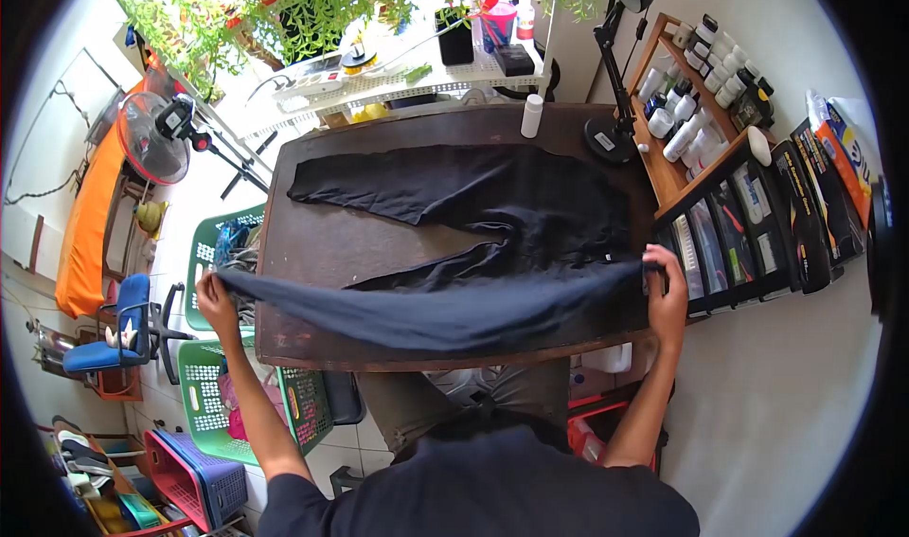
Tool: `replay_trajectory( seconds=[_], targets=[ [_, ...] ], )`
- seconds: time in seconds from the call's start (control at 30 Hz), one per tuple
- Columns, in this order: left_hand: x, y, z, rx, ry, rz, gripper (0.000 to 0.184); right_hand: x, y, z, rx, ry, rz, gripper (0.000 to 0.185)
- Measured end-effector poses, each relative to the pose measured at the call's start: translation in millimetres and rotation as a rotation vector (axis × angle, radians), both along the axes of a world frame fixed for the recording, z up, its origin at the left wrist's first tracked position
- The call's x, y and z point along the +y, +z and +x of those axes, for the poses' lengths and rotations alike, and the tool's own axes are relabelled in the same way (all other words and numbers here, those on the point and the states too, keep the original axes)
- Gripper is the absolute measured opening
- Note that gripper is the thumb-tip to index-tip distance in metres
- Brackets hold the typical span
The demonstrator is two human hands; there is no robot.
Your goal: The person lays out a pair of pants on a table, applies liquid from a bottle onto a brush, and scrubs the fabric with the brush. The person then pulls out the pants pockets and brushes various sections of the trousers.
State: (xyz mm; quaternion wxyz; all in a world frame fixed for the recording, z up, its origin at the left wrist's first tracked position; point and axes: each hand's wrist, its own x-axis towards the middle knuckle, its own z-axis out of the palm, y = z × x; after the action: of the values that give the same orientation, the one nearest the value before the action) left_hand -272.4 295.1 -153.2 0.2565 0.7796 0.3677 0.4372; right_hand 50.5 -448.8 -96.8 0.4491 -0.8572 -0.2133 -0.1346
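Dark trousers [559, 201] lie spread on the brown table [327, 243], with the waist end at the right and the legs toward the left. The near leg [445, 314] is lifted off the tabletop and stretched sideways between my hands, blurred and sagging in the middle. My left hand [218, 300] pinches its hem end past the table's left edge. At the right edge, my right hand [668, 289] grips the waist end, fingers curled round the cloth. The far leg [360, 179] rests flat with some wrinkles.
A white bottle [531, 116] and a black desk lamp [608, 139] stand at the table's back. Shelved bottles [701, 92] and a black drawer unit [734, 239] border the right side. Green laundry baskets [204, 385] sit at the left, near a fan [154, 137].
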Motion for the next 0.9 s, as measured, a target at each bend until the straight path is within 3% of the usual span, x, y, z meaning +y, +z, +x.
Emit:
replay_trajectory(
  seconds=[0.07,0.1,0.23,0.27,0.33,0.37,0.43,0.5,0.53,0.6,0.77,0.9],
  targets=[
    [2,44,68,-0.144,-0.128,0.031,0.026,10,4,35,0.030,-0.053,0.013,0.025],
    [16,61,94,-0.083,-0.046,-0.066,0.031,16,5,54,0.066,-0.102,0.028,0.023],
    [77,76,207,-0.017,-0.131,0.022,0.040,41,-12,136,0.006,-0.209,0.140,0.027],
    [84,70,230,0.011,-0.104,0.065,0.041,44,-24,153,-0.001,-0.275,0.166,0.031],
    [99,50,264,0.257,-0.006,-0.117,0.049,49,-57,174,-0.100,-0.320,0.123,0.048],
    [109,26,275,0.209,-0.109,-0.171,0.060,51,-77,179,-0.110,-0.318,0.128,0.048],
    [115,-22,285,0.526,-0.133,-0.132,0.064,49,-112,179,-0.047,-0.387,-0.113,0.064],
    [113,-78,291,0.615,-0.015,-0.139,0.064,58,-125,169,-0.046,-0.414,-0.173,0.066],
    [94,-80,287,0.624,-0.023,-0.136,0.064,64,-133,160,-0.042,-0.440,-0.236,0.069],
    [52,-84,285,0.762,0.163,0.247,0.060,71,-145,142,-0.030,-0.493,-0.367,0.074],
    [37,-75,289,0.650,0.011,-0.059,0.053,86,-144,127,-0.120,-0.590,-0.453,0.077],
    [29,-89,279,0.615,0.021,0.008,0.042,84,-141,128,-0.077,-0.540,-0.425,0.079]
  ],
)
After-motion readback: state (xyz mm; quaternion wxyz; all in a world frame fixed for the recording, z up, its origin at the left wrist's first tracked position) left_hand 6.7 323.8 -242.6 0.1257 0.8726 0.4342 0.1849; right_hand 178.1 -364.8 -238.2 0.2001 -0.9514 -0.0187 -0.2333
